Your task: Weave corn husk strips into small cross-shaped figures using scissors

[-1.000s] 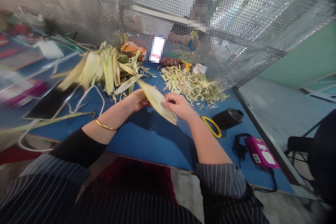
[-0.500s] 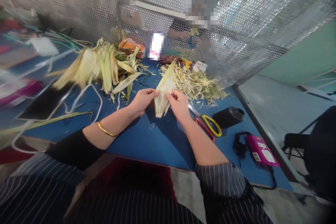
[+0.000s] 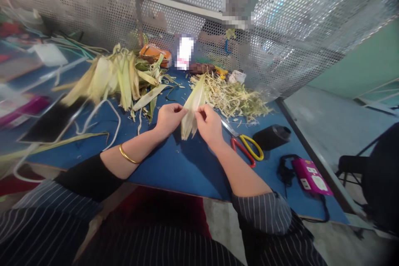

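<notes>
A pale green corn husk (image 3: 192, 108) is held upright over the blue table (image 3: 174, 170), its tip pointing away from me. My left hand (image 3: 169, 119) pinches its left edge between thumb and fingers. On the other side my right hand (image 3: 209, 124) pinches the right edge. Just behind the husk lies a heap of shredded husk strips (image 3: 233, 97). Scissors (image 3: 246, 145) with red and yellow handles rest beside my right forearm. To the left of my hands is a pile of whole husks (image 3: 120, 77).
A black thread cone (image 3: 272, 137) and a magenta power box (image 3: 312, 177) with a cable are at the right. A lit phone (image 3: 184, 52) and an orange packet (image 3: 156, 55) stand before the perforated metal screen (image 3: 187, 16). A dark flat panel (image 3: 52, 120) lies left.
Both hands and the husk have shifted slightly left in view. The fingers of my right hand are more curled at the husk's edge.
</notes>
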A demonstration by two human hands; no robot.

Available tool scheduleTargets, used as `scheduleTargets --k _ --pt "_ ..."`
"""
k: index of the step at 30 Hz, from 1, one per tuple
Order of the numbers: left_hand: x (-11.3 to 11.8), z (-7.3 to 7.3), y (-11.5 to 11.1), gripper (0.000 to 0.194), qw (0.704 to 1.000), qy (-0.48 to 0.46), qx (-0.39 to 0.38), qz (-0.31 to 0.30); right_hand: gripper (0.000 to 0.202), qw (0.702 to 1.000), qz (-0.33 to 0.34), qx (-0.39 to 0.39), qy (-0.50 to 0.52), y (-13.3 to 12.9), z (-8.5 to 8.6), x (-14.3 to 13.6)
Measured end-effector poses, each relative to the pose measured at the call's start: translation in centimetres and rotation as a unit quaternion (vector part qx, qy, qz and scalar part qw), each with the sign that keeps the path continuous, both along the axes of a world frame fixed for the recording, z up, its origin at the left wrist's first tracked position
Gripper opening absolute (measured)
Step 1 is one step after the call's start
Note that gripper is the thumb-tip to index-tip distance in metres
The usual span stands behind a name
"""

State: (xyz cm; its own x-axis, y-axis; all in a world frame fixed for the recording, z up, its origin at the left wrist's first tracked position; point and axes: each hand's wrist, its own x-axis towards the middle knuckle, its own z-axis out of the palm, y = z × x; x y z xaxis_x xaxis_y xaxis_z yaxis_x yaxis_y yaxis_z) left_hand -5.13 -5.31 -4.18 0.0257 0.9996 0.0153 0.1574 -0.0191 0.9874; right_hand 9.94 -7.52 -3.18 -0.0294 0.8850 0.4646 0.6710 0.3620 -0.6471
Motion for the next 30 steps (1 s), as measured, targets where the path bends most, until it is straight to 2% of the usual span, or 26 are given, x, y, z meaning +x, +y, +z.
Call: scheduleTargets --k 3,5,8,14,20,26,30 --pt "0.1 -0.2 0.0 0.020 0.998 0.041 0.042 0.031 0.015 0.988 0.011 -0.088 0.123 0.5 -0.6 -0.1" --pt "0.2 -0.4 0.0 0.021 0.996 0.056 0.062 0.020 0.023 0.976 0.021 -0.131 0.172 0.6 -0.9 -0.1" --pt "0.2 -0.8 0.2 0.026 0.996 0.056 0.070 -0.003 0.023 0.965 0.026 -0.158 0.209 0.7 -0.9 -0.1" --pt "0.2 -0.7 0.3 0.035 0.999 -0.040 0.004 -0.020 0.022 0.917 0.057 -0.201 0.338 0.6 0.2 -0.2" --pt "0.3 0.2 -0.3 0.044 0.979 -0.150 -0.088 -0.104 0.013 0.890 0.050 -0.227 0.391 0.4 0.8 -0.1" --pt "0.5 0.6 -0.5 0.045 0.969 -0.169 -0.147 -0.108 0.010 0.891 0.072 -0.202 0.401 0.6 0.6 0.2" --pt "0.5 0.9 -0.6 0.042 0.962 -0.189 -0.162 -0.112 0.011 0.872 0.114 -0.198 0.432 0.6 0.5 0.0"
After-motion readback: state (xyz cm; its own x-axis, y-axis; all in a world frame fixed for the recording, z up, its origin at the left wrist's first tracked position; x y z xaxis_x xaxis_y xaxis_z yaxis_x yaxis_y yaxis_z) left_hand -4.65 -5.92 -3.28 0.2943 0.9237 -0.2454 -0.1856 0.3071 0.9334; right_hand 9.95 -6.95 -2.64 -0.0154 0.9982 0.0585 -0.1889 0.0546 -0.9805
